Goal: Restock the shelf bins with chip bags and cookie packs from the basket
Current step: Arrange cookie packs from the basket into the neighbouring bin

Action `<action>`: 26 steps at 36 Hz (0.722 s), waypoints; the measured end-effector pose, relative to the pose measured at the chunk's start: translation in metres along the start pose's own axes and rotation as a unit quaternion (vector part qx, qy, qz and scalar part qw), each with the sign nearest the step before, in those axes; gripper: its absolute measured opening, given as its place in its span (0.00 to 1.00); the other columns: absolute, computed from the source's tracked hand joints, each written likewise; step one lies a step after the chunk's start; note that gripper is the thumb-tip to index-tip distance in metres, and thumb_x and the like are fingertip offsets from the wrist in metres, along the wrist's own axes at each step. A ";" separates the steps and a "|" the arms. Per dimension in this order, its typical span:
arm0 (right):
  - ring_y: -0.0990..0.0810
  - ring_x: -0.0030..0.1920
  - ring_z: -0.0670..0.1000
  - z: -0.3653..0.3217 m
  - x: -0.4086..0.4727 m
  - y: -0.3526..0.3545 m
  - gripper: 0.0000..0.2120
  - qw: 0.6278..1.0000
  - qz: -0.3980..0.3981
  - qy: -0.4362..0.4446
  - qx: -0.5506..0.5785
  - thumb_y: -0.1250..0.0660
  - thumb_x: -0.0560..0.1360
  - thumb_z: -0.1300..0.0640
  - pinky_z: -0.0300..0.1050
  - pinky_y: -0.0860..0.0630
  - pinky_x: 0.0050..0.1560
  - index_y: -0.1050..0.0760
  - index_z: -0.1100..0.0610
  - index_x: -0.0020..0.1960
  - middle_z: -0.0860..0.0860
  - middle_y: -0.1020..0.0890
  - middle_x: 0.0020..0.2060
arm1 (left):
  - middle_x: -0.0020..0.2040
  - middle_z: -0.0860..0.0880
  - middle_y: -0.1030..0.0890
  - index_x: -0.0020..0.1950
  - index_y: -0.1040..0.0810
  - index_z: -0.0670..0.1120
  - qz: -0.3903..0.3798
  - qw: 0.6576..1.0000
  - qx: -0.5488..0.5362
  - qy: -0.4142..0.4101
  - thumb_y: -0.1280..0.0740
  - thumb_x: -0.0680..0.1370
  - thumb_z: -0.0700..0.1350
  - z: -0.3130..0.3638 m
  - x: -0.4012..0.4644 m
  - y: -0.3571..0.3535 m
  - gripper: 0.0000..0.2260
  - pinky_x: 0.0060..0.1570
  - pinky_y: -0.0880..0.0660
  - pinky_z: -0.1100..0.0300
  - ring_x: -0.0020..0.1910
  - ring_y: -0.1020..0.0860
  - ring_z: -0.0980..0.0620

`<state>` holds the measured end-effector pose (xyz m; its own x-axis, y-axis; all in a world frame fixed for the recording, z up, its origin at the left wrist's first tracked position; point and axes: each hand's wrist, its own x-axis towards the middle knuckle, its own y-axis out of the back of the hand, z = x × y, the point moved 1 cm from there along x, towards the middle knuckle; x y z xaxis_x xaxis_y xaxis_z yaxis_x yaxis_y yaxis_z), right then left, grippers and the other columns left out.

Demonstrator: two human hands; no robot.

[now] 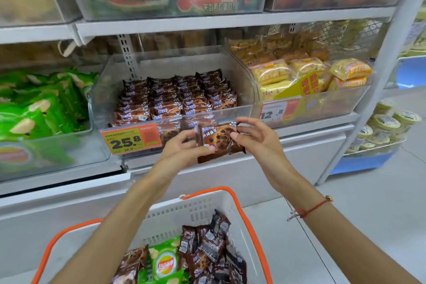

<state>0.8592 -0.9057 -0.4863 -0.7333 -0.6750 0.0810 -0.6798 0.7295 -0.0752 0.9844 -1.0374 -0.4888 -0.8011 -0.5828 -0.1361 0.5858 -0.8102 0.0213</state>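
- i am holding a brown cookie pack [219, 140] up in front of the clear middle bin [244, 108], just below its front lip and beside the orange 25.8 price tag [131, 138].
- my left hand [184, 147] is gripping the pack's left end, thumb lying across its front face and fingers curled behind it.
- my right hand [255, 136] is pinching the pack's right edge with thumb and fingertips, the other fingers fanning loosely above it.
- the middle bin is carrying neat rows of the same brown cookie packs [175, 97], filling its left and centre, with bare floor showing toward its right wall.
- left of the middle bin, green chip bags [39, 108] are piling in the neighbouring bin.
- right of the middle bin, yellow biscuit packs [299, 74] are sitting in another bin.
- below the middle bin, the white basket [189, 212] with orange handles is holding more brown cookie packs [207, 246] and a green chip bag [164, 263].
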 end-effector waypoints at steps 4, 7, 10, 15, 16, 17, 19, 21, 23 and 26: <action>0.19 0.52 0.51 -0.019 0.018 -0.001 0.15 0.999 -0.016 0.036 -0.007 0.29 0.73 0.65 0.37 0.23 0.51 0.25 0.50 0.55 0.55 0.17 0.51 | 0.50 0.52 0.15 0.54 0.20 0.56 -0.094 0.988 0.122 0.005 0.21 0.62 0.54 0.038 0.019 0.009 0.21 0.53 0.24 0.61 0.51 0.18 0.54; 0.18 0.44 0.40 -0.038 0.035 -0.001 0.14 0.996 -0.036 0.080 -0.031 0.28 0.72 0.66 0.30 0.25 0.41 0.25 0.53 0.54 0.49 0.16 0.45 | 0.47 0.54 0.16 0.53 0.18 0.54 -0.093 0.973 0.210 -0.036 0.25 0.69 0.54 0.066 0.035 0.005 0.14 0.47 0.25 0.67 0.47 0.19 0.60; 0.20 0.45 0.37 -0.052 0.058 -0.002 0.11 0.984 -0.005 0.153 -0.086 0.31 0.75 0.64 0.30 0.26 0.46 0.24 0.54 0.55 0.46 0.18 0.45 | 0.44 0.52 0.17 0.53 0.18 0.49 -0.049 0.967 0.232 -0.088 0.28 0.74 0.48 0.089 0.053 -0.002 0.10 0.37 0.28 0.73 0.36 0.21 0.65; 0.34 0.69 0.54 -0.038 0.095 0.020 0.25 0.860 0.136 0.242 -0.428 0.35 0.76 0.57 0.49 0.38 0.68 0.35 0.55 0.72 0.51 0.28 0.67 | 0.55 0.51 0.23 0.60 0.25 0.46 0.073 0.983 0.145 -0.090 0.31 0.76 0.51 0.101 0.089 0.000 0.15 0.42 0.27 0.66 0.52 0.25 0.55; 0.39 0.72 0.55 -0.031 0.100 0.025 0.29 0.836 0.123 0.223 -0.486 0.35 0.76 0.55 0.51 0.43 0.71 0.39 0.56 0.74 0.52 0.33 0.71 | 0.57 0.50 0.24 0.62 0.26 0.46 0.075 0.986 0.125 -0.083 0.31 0.77 0.51 0.102 0.094 -0.002 0.17 0.44 0.27 0.65 0.53 0.25 0.54; 0.44 0.75 0.55 -0.023 0.104 0.029 0.31 0.815 0.107 0.203 -0.532 0.36 0.76 0.54 0.52 0.48 0.73 0.43 0.56 0.76 0.52 0.38 0.74 | 0.59 0.49 0.24 0.64 0.26 0.45 0.074 0.987 0.117 -0.077 0.32 0.77 0.51 0.100 0.102 -0.004 0.18 0.47 0.27 0.63 0.55 0.25 0.53; 0.49 0.77 0.54 -0.010 0.108 0.030 0.31 0.774 0.105 0.209 -0.588 0.42 0.77 0.53 0.51 0.54 0.74 0.46 0.56 0.77 0.52 0.44 0.77 | 0.59 0.49 0.23 0.63 0.26 0.45 0.072 0.987 0.126 -0.071 0.31 0.77 0.51 0.097 0.112 -0.010 0.18 0.51 0.30 0.62 0.55 0.25 0.54; 0.48 0.77 0.54 -0.004 0.110 0.029 0.31 0.761 0.124 0.226 -0.596 0.49 0.76 0.51 0.51 0.55 0.74 0.46 0.57 0.77 0.52 0.44 0.77 | 0.55 0.51 0.22 0.59 0.24 0.43 0.065 0.985 0.140 -0.072 0.30 0.76 0.48 0.090 0.122 -0.016 0.15 0.45 0.30 0.71 0.48 0.24 0.58; 0.46 0.77 0.54 -0.001 0.111 0.029 0.32 0.753 0.137 0.233 -0.600 0.53 0.74 0.49 0.51 0.53 0.74 0.44 0.57 0.77 0.52 0.42 0.76 | 0.49 0.52 0.22 0.57 0.22 0.44 0.050 0.981 0.170 -0.077 0.28 0.75 0.44 0.080 0.130 -0.020 0.12 0.36 0.31 0.78 0.43 0.25 0.61; 0.42 0.76 0.55 0.002 0.113 0.028 0.31 0.745 0.148 0.239 -0.605 0.53 0.74 0.49 0.51 0.51 0.74 0.41 0.59 0.76 0.54 0.37 0.75 | 0.46 0.51 0.20 0.49 0.19 0.45 0.050 0.959 0.259 -0.102 0.24 0.71 0.45 0.064 0.142 -0.017 0.09 0.48 0.29 0.65 0.47 0.23 0.54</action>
<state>0.7574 -0.9613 -0.4808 -0.5656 -0.5596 0.6058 0.2277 0.6000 0.7669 0.8529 -1.1105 -0.4447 -0.7820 -0.6170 0.0880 0.5642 -0.6409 0.5205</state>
